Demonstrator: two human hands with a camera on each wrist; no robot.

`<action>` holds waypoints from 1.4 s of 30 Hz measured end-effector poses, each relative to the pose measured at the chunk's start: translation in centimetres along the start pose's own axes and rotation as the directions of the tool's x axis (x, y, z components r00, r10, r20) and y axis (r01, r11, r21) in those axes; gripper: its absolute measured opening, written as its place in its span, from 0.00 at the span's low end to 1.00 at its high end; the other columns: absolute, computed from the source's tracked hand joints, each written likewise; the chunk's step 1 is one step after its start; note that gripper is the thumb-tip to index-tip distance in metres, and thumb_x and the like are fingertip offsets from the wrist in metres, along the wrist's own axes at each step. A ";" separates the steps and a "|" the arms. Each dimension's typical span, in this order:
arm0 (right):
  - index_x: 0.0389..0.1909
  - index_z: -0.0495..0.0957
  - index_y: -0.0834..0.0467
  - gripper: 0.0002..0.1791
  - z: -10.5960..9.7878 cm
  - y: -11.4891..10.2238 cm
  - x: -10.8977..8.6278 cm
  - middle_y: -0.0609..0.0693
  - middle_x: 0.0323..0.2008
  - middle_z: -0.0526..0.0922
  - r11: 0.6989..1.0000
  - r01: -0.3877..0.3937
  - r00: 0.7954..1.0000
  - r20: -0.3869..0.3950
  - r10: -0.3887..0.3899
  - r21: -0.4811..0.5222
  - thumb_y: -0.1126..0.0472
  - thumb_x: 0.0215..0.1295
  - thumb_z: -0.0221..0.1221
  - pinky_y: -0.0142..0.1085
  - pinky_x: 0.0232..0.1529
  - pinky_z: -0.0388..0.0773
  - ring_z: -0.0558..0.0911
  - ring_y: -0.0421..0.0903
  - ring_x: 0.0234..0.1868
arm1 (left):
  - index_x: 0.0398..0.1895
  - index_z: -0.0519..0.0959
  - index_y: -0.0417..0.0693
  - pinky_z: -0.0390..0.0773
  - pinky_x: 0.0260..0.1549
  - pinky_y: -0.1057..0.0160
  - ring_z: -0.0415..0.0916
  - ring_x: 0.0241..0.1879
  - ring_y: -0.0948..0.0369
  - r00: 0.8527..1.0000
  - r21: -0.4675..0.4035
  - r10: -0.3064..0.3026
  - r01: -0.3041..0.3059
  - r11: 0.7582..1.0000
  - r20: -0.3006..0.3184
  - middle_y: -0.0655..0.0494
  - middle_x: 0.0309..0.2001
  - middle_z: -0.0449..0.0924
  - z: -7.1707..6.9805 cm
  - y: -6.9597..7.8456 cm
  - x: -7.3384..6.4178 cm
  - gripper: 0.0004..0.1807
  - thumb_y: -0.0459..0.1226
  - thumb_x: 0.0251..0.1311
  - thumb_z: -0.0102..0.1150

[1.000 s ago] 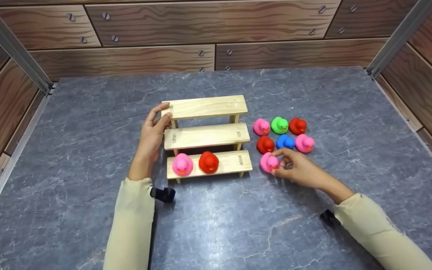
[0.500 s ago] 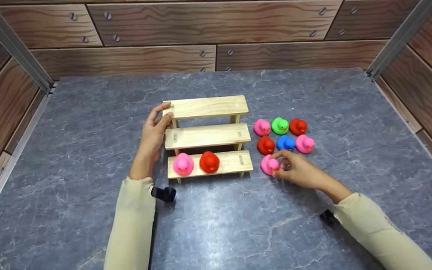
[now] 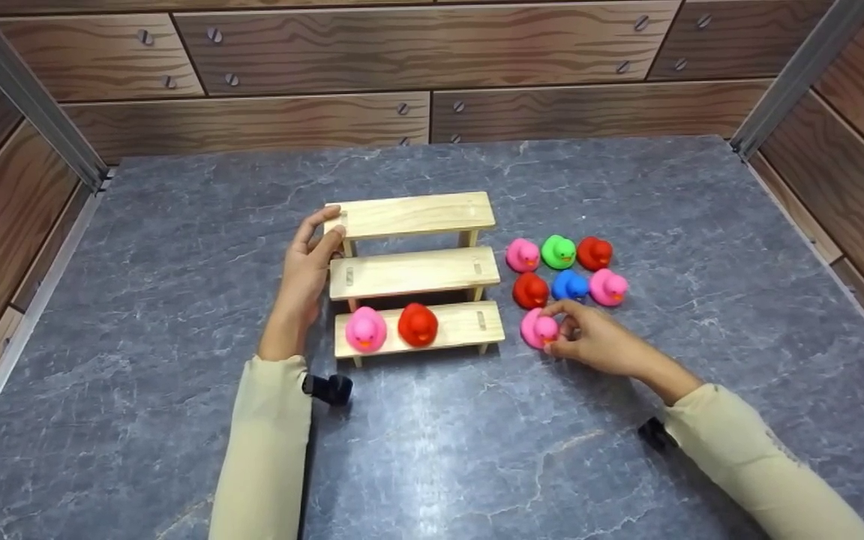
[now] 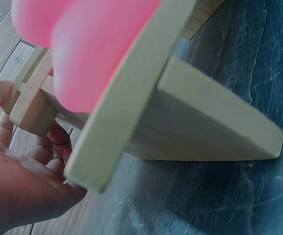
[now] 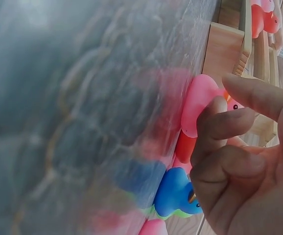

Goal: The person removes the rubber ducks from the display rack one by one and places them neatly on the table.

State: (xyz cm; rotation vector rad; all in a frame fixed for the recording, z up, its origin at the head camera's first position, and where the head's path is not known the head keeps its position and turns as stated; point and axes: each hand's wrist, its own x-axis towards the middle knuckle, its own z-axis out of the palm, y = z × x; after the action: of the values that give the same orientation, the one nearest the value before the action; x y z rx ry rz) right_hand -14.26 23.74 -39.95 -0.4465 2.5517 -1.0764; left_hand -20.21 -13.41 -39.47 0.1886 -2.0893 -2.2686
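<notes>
A three-step wooden stand (image 3: 415, 271) stands on the grey marbled tabletop. At its upper left my left hand (image 3: 307, 264) grips the end of the top step; in the left wrist view the fingers (image 4: 42, 149) curl behind the boards. On the lowest step sit a pink rubber duck (image 3: 365, 330) and a red rubber duck (image 3: 418, 325). To the right of the stand, my right hand (image 3: 598, 337) pinches another pink rubber duck (image 3: 534, 327) between thumb and fingers, down at the tabletop. The right wrist view shows that pink duck (image 5: 198, 105) partly behind the fingers.
Beyond the right hand, more rubber ducks stand in two rows: a pink one (image 3: 523, 255), a green one (image 3: 559, 252) and a red one (image 3: 595, 253) behind; a red one (image 3: 530, 290), a blue one (image 3: 570, 286) and a pink one (image 3: 608, 287) in front. Wood-patterned walls (image 3: 432, 49) enclose the tabletop.
</notes>
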 end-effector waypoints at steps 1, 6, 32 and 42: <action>0.55 0.68 0.71 0.25 0.0 0.0 0.0 0.51 0.26 0.74 1.000 0.000 1.000 0.000 0.000 0.000 0.68 0.57 0.63 0.28 0.24 0.68 0.71 0.41 0.24 | 0.64 0.70 0.55 0.75 0.37 0.66 0.72 0.38 0.64 1.000 -0.005 0.000 0.000 1.000 0.001 0.58 0.41 0.77 0.0 0.0 0.0 0.21 0.42 0.69 0.53; 0.56 0.69 0.70 0.26 -0.1 0.0 -0.2 0.49 0.26 0.73 1.000 0.018 1.000 -0.001 -0.018 -0.011 0.68 0.57 0.64 0.27 0.26 0.68 0.71 0.39 0.25 | 0.64 0.71 0.56 0.76 0.36 0.66 0.73 0.37 0.64 1.000 -0.019 -0.004 0.004 1.000 -0.008 0.57 0.40 0.77 0.1 0.0 -0.1 0.21 0.41 0.69 0.54; 0.58 0.69 0.68 0.27 0.8 -3.9 0.2 0.52 0.32 0.72 0.987 0.077 0.997 -0.042 -0.071 0.143 0.67 0.58 0.64 0.26 0.28 0.70 0.72 0.41 0.32 | 0.63 0.71 0.52 0.73 0.33 0.69 0.72 0.32 0.66 0.999 -0.037 0.022 -0.023 0.999 -0.023 0.59 0.35 0.77 0.2 0.0 0.0 0.20 0.39 0.68 0.54; 0.59 0.69 0.67 0.28 2.3 -5.5 1.2 0.50 0.31 0.70 0.973 0.109 0.994 -0.010 -0.109 0.204 0.67 0.58 0.66 0.25 0.25 0.66 0.69 0.39 0.25 | 0.63 0.71 0.54 0.73 0.35 0.69 0.72 0.35 0.66 1.000 -0.003 0.010 -0.010 1.000 -0.029 0.59 0.40 0.77 0.1 0.1 0.0 0.21 0.40 0.68 0.54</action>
State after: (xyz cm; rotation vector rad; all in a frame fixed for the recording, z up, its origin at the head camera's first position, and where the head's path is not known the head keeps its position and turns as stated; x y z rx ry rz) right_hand -13.49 18.17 -37.62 -0.5367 2.4062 -1.3608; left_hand -20.25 -13.33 -39.39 0.2093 -2.0678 -2.2491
